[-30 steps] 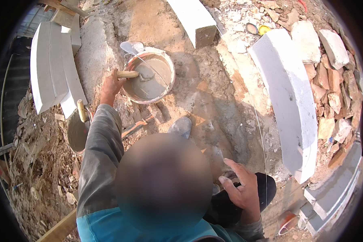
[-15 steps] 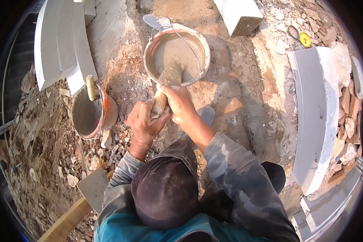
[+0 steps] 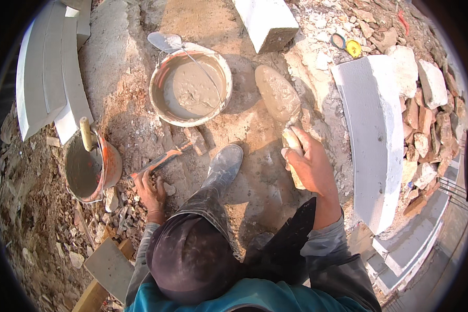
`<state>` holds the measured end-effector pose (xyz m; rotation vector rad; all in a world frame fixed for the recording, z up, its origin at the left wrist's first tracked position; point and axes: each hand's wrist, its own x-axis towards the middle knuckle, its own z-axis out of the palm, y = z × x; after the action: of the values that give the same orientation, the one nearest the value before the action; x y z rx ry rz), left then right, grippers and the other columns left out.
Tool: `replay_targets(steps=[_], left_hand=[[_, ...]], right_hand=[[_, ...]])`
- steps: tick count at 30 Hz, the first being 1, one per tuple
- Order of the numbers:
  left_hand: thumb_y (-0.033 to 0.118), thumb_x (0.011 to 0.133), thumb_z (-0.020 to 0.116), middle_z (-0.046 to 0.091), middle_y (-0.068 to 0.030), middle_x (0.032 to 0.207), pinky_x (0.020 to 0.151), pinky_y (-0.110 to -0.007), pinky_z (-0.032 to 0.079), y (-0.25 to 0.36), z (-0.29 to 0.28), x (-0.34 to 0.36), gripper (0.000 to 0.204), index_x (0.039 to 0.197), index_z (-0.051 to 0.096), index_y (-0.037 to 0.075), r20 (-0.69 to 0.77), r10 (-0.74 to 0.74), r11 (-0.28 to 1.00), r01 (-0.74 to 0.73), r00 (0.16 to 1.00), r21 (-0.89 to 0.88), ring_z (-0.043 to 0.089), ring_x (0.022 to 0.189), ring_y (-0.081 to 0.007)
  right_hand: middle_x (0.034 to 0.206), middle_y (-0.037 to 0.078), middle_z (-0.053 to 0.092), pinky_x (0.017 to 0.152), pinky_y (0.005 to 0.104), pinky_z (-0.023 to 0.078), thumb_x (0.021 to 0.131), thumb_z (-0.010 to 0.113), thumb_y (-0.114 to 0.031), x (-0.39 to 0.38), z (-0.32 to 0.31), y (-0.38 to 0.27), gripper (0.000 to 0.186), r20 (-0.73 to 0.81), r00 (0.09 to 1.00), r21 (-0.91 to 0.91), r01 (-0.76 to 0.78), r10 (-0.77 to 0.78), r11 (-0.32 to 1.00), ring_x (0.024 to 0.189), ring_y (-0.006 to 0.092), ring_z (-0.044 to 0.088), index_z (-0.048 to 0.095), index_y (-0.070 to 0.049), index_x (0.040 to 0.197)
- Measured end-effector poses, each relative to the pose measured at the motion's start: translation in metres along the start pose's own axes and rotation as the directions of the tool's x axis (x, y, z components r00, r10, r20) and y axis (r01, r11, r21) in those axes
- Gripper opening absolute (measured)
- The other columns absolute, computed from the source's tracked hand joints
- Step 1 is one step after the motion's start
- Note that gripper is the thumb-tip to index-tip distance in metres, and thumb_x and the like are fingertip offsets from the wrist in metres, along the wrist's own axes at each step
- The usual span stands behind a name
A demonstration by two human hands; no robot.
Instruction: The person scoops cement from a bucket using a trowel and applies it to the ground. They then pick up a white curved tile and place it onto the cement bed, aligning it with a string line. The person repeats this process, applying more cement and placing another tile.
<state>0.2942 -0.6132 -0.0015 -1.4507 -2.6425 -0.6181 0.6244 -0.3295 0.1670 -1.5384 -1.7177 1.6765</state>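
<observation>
My right hand (image 3: 311,162) is closed round the pale wooden handle of a trowel (image 3: 295,165). Wet grey mortar (image 3: 278,93) covers its blade, which points away from me, right of the mortar bucket (image 3: 156,99). This round bucket holds more mortar; its wire handle lies across the top. Lower left, my left hand (image 3: 152,196) has its fingers apart at the grip end of a hammer (image 3: 164,160). The hammer has an orange and black handle and lies on the ground below the bucket. Whether those fingertips touch the grip, I cannot tell.
A tilted orange bucket (image 3: 112,165) with a wooden-handled tool stands left. Pale blocks lie left (image 3: 36,88), right (image 3: 369,135) and at the top (image 3: 268,23). Rubble (image 3: 426,130) is piled at far right. My boot (image 3: 226,162) stands below the mortar bucket. A tape measure (image 3: 353,48) lies top right.
The trowel has come out of the bucket, loaded with mortar, and moved right in my right hand. My left hand has left the trowel and dropped left beside the hammer. The view has shifted right.
</observation>
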Motion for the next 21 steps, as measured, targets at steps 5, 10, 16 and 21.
replay_targets(steps=[5, 10, 16, 21], left_hand=[[0.012, 0.078, 0.071, 0.055, -0.0193, 0.125, 0.103, -0.054, 0.039, -0.006, 0.007, -0.007, 0.049, 0.123, 0.055, 0.004, 0.055, 0.074, 0.997, -0.073, 0.996, -0.028, 0.049, 0.120, -0.0408], [0.013, 0.077, 0.072, 0.056, -0.0177, 0.125, 0.105, -0.054, 0.037, -0.009, 0.012, -0.009, 0.050, 0.123, 0.056, 0.005, 0.059, 0.050, 0.997, -0.047, 0.997, -0.056, 0.048, 0.122, -0.0408], [0.013, 0.074, 0.074, 0.056, -0.0160, 0.127, 0.106, -0.054, 0.036, -0.011, 0.006, -0.007, 0.050, 0.122, 0.057, 0.007, 0.076, 0.045, 0.995, -0.038, 0.996, -0.089, 0.047, 0.125, -0.0392], [0.012, 0.074, 0.074, 0.057, -0.0156, 0.125, 0.106, -0.053, 0.036, -0.006, 0.010, -0.006, 0.050, 0.120, 0.058, 0.007, 0.059, 0.055, 0.996, -0.051, 0.997, -0.074, 0.048, 0.124, -0.0388]], right_hand=[[0.109, 0.029, 0.067, 0.093, 0.0430, 0.052, 0.079, 0.067, -0.017, 0.093, -0.038, -0.037, 0.041, -0.055, 0.995, -0.881, -0.006, -0.089, 0.474, 0.106, 0.0394, 0.065, 0.065, 0.007, 0.112], [0.114, 0.020, 0.069, 0.095, 0.0418, 0.053, 0.082, 0.060, -0.005, 0.180, -0.055, -0.079, 0.025, -0.070, 0.996, -0.992, -0.063, -0.061, 0.111, 0.110, 0.0331, 0.066, 0.070, -0.001, 0.105], [0.102, 0.025, 0.069, 0.085, 0.0465, 0.054, 0.077, 0.059, -0.001, 0.197, -0.081, -0.144, 0.022, 0.086, 0.968, -0.985, 0.047, -0.234, -0.167, 0.099, 0.0390, 0.068, 0.070, 0.003, 0.096], [0.093, 0.025, 0.067, 0.080, 0.0476, 0.050, 0.080, 0.064, -0.011, 0.116, -0.110, -0.144, 0.028, 0.097, 0.911, -0.995, 0.085, -0.400, -0.047, 0.089, 0.0432, 0.064, 0.067, 0.000, 0.106]])
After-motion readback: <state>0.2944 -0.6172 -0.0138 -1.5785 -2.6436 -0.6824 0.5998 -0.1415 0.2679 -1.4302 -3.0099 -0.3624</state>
